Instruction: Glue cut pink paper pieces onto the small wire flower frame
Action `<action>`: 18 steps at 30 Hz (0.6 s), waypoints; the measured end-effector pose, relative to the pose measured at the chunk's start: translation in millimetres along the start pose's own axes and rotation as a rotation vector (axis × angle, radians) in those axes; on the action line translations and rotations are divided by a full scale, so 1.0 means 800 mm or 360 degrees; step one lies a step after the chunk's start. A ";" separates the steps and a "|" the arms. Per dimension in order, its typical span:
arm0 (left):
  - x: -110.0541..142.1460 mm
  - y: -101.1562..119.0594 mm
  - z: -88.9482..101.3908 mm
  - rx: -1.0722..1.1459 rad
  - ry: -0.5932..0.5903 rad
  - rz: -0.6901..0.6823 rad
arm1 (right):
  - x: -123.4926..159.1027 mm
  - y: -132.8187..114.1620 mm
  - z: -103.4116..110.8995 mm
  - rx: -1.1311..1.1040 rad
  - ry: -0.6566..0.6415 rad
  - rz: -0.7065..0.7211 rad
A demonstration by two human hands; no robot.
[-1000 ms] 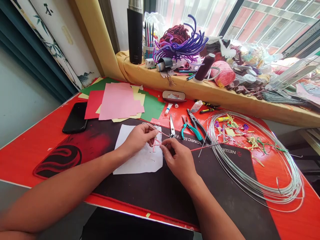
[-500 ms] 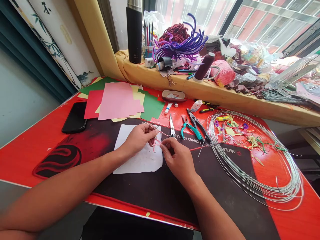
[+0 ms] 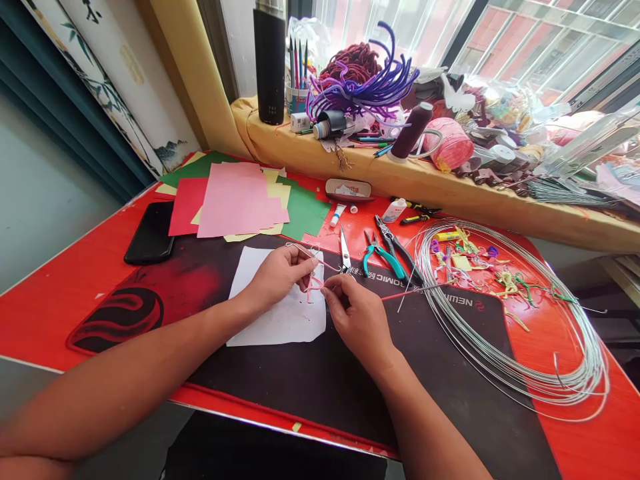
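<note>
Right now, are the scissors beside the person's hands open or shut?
Shut: the scissors show their blades lying together as one narrow point, aimed away from the person. The handle end is hard to make out.

A thin pink-wrapped wire shape point(image 3: 314, 288) is pinched between the left hand point(image 3: 277, 277) and the right hand point(image 3: 354, 317), held above a torn white paper sheet point(image 3: 283, 323) on a black mouse mat point(image 3: 310, 380), with steel scissors point(image 3: 344, 253) and teal-handled pliers point(image 3: 381, 260) lying just beyond.
</note>
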State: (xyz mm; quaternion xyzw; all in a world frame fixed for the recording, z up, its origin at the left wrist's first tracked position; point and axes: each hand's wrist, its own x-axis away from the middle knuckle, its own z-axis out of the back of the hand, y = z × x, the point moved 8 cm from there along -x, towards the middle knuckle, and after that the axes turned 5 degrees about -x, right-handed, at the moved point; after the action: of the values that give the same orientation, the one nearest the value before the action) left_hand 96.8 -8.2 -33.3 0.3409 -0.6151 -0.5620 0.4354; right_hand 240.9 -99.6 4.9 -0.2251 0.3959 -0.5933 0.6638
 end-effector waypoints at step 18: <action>-0.001 0.001 0.001 -0.0025 0.0001 0.0010 | 0.001 -0.012 0.006 0.0023 0.0033 0.0138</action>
State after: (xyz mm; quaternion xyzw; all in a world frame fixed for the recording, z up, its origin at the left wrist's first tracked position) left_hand 96.5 -6.8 -33.0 0.3356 -0.6116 -0.5655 0.4400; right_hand 238.6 -102.9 15.0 -0.1967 0.4079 -0.5691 0.6863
